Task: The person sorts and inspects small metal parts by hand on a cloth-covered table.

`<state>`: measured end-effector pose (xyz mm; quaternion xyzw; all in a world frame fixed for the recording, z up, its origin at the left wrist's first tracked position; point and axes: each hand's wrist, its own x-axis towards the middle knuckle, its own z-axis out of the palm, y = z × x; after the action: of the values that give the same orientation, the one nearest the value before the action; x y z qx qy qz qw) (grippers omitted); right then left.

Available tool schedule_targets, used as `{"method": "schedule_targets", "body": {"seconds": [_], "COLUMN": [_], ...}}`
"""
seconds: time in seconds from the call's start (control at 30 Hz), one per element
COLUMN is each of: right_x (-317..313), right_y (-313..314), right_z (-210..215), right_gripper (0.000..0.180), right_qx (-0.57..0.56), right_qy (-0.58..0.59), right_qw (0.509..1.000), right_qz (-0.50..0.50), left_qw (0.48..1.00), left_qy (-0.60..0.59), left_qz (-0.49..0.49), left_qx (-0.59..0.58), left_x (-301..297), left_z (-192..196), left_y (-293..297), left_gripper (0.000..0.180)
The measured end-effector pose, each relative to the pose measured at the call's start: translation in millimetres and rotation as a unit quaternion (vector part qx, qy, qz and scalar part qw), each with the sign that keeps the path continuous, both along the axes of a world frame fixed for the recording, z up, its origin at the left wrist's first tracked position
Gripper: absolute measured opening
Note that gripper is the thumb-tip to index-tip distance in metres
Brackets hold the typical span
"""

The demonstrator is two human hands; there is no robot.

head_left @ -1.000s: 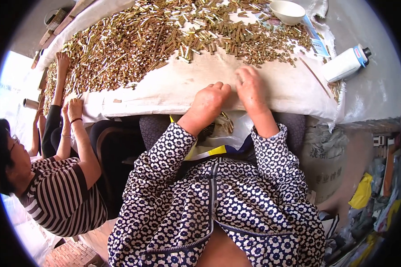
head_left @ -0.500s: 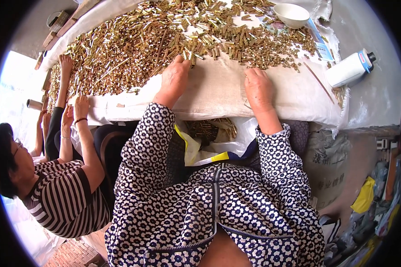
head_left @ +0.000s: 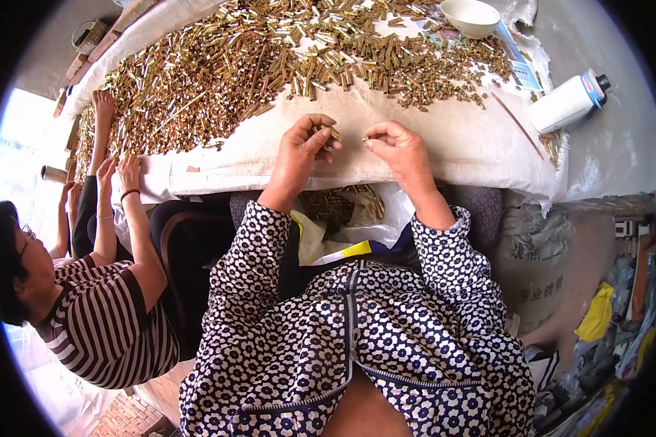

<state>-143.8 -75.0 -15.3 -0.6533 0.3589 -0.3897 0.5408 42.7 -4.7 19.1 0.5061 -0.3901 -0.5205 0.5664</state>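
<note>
My left hand (head_left: 301, 149) is raised over the near part of the cloth-covered table (head_left: 444, 156), its fingers closed on a small gold-coloured metal tube (head_left: 335, 134). Facing it, slightly apart, my right hand (head_left: 402, 154) pinches a tiny gold-coloured metal piece (head_left: 365, 139) between thumb and fingertips. Beyond both hands spreads a large heap of small gold-coloured metal parts (head_left: 189, 91), with longer tubes (head_left: 328, 62) toward the middle. In front of my lap an open white bag (head_left: 397, 211) with a yellow and blue rim contains more of the tubes.
A white bowl (head_left: 471, 17) stands at the far right, and a white bottle (head_left: 568, 105) lies near the right edge. A thin stick (head_left: 516, 124) rests beside it. To my left a person in a striped shirt (head_left: 106, 328) has their hands at the table edge.
Both hands have drawn together over the cloth. My left hand has come back from the edge of the heap with a tube; the right has moved inward, its small piece now visible.
</note>
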Motion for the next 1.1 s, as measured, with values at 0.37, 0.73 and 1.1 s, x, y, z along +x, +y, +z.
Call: {"method": "schedule_targets", "body": {"seconds": [0.37, 0.73, 1.1], "right_x": [3.8, 4.4, -15.8], "right_y": [20.0, 25.9, -0.1], "right_z": [3.3, 2.4, 4.0], "right_gripper": [0.014, 0.009, 0.011], "right_qx": [0.139, 0.076, -0.302], "right_qy": [-0.158, -0.133, 0.219], "right_qw": [0.975, 0.987, 0.926], "right_qz": [0.067, 0.038, -0.063], "left_qw": [0.995, 0.998, 0.767], "left_qy": [0.092, 0.045, -0.614], "left_qz": [0.019, 0.021, -0.05], "left_qx": [0.014, -0.039, -0.181], "left_x": [-19.2, -28.4, -50.1], "left_z": [-1.1, -4.2, -13.0], "left_y": [14.2, 15.3, 0.4], "left_gripper": [0.009, 0.006, 0.009]}}
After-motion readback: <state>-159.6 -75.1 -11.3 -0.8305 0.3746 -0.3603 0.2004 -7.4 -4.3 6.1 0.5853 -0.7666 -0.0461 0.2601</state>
